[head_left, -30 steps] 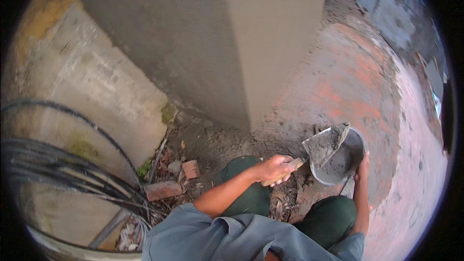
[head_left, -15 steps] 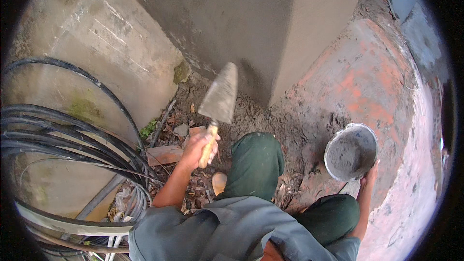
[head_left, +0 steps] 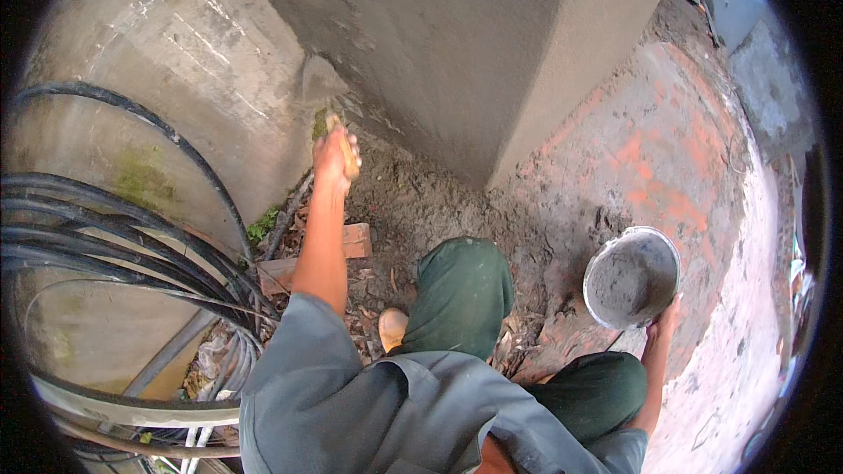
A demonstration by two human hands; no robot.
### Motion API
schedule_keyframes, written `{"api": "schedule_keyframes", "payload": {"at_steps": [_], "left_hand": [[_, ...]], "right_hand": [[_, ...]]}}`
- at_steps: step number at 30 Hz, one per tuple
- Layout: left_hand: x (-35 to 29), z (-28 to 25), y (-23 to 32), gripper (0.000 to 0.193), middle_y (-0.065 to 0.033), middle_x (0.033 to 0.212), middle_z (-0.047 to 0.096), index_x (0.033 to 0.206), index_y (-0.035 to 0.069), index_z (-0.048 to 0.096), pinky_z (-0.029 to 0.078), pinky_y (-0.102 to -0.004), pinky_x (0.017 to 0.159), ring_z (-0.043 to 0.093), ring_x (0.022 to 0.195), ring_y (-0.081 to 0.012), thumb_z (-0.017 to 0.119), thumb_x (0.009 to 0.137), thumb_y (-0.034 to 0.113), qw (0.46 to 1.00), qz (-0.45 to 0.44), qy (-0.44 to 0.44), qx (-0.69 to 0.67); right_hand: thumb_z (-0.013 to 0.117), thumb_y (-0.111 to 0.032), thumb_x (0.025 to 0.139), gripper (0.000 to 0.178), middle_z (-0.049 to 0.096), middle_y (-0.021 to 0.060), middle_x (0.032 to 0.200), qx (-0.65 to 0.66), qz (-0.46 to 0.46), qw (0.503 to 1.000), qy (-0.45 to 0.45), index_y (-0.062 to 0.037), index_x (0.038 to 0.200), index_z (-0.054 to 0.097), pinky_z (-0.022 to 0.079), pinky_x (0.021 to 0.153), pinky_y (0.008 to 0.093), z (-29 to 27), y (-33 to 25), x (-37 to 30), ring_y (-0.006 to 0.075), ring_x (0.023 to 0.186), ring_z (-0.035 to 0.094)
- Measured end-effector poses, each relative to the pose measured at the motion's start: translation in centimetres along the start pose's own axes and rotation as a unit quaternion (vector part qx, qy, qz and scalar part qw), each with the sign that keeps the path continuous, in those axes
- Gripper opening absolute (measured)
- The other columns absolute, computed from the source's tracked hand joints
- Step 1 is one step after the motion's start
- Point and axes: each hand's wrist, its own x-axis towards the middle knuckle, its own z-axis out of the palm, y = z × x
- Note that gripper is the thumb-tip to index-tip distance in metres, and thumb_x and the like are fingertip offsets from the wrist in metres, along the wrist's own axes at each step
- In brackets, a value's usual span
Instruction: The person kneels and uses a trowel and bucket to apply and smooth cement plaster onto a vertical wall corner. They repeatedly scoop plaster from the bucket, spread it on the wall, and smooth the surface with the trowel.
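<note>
My left hand (head_left: pixel 330 158) is wrapped round the wooden handle of a trowel (head_left: pixel 321 81). The trowel's grey blade lies against the corner where the smooth grey plastered pillar (head_left: pixel 430 43) meets the stained older wall (head_left: pixel 193 61). Off to the right, my right hand (head_left: pixel 665 319) grips the near rim of a round bowl (head_left: pixel 590 291). Grey mortar (head_left: pixel 630 281) coats the inside of the bowl, which rests tilted near the ground. Part of the right hand's fingers is hidden behind the bowl.
Thick black hoses (head_left: pixel 114 241) coil against the wall on the left. A broken brick (head_left: pixel 356 240) lies among dry leaves below my left arm. Muddy, mortar-strewn soil (head_left: pixel 421 193) runs along the pillar's foot. A reddish, mortar-smeared slab (head_left: pixel 667 149) spreads at the right.
My left hand has reached forward and left with the trowel, bringing its blade from mid-air to the wall corner. My right hand stays at the bowl's rim.
</note>
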Motion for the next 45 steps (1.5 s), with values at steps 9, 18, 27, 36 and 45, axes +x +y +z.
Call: {"api": "schedule_keyframes", "payload": {"at_steps": [9, 18, 27, 36, 45], "left_hand": [[3.5, 9.2, 10.0, 0.023, -0.0119, 0.091, 0.059, 0.107, 0.001, 0.056, 0.050, -0.0388, 0.059, 0.058, 0.073, -0.0210, 0.061, 0.089, 0.012, 0.997, 0.045, 0.050, -0.036], [0.0, 12.9, 16.7, 0.014, -0.0128, 0.084, 0.059, 0.091, -0.005, 0.056, 0.046, -0.0360, 0.053, 0.058, 0.066, -0.0213, 0.062, 0.085, 0.006, 0.984, 0.176, 0.027, 0.022], [-4.0, 15.4, 19.6, 0.025, -0.0180, 0.080, 0.059, 0.090, -0.012, 0.053, 0.047, -0.0380, 0.052, 0.060, 0.064, -0.0207, 0.064, 0.079, 0.007, 0.936, 0.332, 0.064, 0.098], [-0.1, 9.0, 23.9, 0.048, -0.0323, 0.096, 0.062, 0.107, -0.016, 0.043, 0.051, -0.0455, 0.082, 0.064, 0.088, -0.0416, 0.065, 0.078, 0.015, 0.727, 0.503, 0.192, 0.425], [9.8, 2.5, 3.6, 0.047, -0.0344, 0.103, 0.058, 0.115, -0.010, 0.032, 0.047, -0.0506, 0.086, 0.061, 0.097, -0.0473, 0.061, 0.088, 0.016, 0.734, 0.371, 0.179, 0.540]], "right_hand": [[0.043, -0.043, 0.101, 0.050, 0.058, 0.0115, 0.126, 0.017, -0.035, 0.999, 0.005, -0.0043, 0.132, 0.049, 0.047, 0.095, 0.0428, 0.3, 0.2, 0.2, 0.0293, 0.111, 0.058], [0.039, -0.046, 0.101, 0.058, 0.056, 0.0134, 0.132, -0.002, -0.018, 1.000, 0.013, 0.0001, 0.136, 0.046, 0.046, 0.098, 0.0408, 0.5, 0.0, 0.1, 0.0291, 0.116, 0.057], [0.039, -0.047, 0.101, 0.059, 0.056, 0.0153, 0.132, -0.026, -0.053, 0.998, -0.009, 0.0007, 0.134, 0.048, 0.047, 0.097, 0.0421, -0.6, 0.6, 1.0, 0.0304, 0.115, 0.057], [0.039, -0.046, 0.102, 0.057, 0.053, 0.0138, 0.135, -0.015, -0.003, 1.000, -0.009, -0.0021, 0.138, 0.046, 0.042, 0.101, 0.0434, -0.7, 0.0, 0.6, 0.0298, 0.121, 0.052], [0.037, -0.048, 0.102, 0.058, 0.052, 0.0132, 0.137, -0.058, -0.020, 0.997, 0.040, -0.0021, 0.134, 0.049, 0.043, 0.103, 0.0437, -0.9, -0.1, 0.5, 0.0301, 0.122, 0.052]]}}
